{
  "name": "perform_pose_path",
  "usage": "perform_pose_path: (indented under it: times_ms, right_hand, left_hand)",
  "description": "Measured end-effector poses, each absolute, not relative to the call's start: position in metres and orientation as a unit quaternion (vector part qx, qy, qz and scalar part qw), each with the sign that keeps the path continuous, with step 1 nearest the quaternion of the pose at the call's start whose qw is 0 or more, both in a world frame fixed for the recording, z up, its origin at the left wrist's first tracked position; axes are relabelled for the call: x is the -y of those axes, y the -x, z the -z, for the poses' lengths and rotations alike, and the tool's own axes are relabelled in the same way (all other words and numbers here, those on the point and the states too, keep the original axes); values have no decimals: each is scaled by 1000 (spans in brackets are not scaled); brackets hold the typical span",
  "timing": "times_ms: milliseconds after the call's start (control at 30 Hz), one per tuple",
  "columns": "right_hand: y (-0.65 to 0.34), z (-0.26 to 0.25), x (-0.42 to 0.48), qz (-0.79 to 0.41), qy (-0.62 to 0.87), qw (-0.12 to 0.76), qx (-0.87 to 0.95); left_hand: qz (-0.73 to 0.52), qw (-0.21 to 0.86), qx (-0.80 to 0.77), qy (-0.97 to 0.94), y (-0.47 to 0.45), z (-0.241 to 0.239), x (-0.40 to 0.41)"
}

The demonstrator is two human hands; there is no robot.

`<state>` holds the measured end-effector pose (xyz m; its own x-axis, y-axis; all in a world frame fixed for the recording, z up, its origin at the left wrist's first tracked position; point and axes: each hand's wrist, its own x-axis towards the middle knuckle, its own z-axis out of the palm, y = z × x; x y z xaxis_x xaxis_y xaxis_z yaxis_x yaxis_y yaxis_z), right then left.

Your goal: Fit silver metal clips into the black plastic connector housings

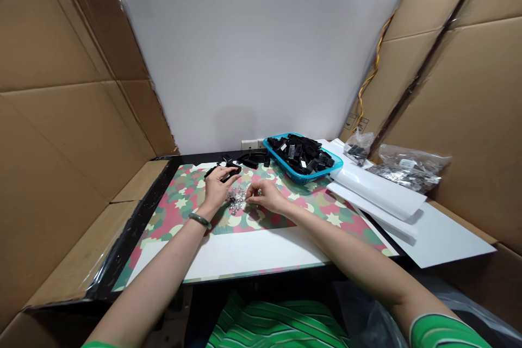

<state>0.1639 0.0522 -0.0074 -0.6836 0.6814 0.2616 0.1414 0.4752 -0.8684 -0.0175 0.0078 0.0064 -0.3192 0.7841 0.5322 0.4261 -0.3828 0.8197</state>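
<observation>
My left hand point(217, 189), with a dark bangle point(199, 221) at the wrist, is closed on a small black plastic piece point(234, 172) between thumb and fingers. Just below and to its right lies a loose pile of small shiny clear or silvery bits point(235, 202). At the right edge of this pile my right hand point(267, 197) has its fingers curled in a pinch. Whatever it may hold is too small to name. More black plastic pieces point(250, 160) lie along the back of the table, behind my hands.
A blue basket point(300, 177) full of black pieces stands at the back right. Beside it are white sheets point(440, 234), a rolled white sheet point(377, 190) and clear bags of small parts point(408, 166). Cardboard panels point(73, 65) flank the patterned table cover point(163, 223).
</observation>
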Motion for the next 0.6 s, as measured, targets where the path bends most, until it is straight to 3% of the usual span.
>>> perform_pose_path:
  times_ms: [133,267,600]
  right_hand:
    - [-166,-7,-47,-385,224,449,775]
    - [-167,-12,-46,-330,221,510,764]
    - [-168,-7,-46,-277,239,516,774]
  left_hand:
    - [-627,323,-515,-487,13,-3,-12]
    - [-596,466,-473,-451,6,5,-13]
    - [-564,521,-442,-464,1,10,-8]
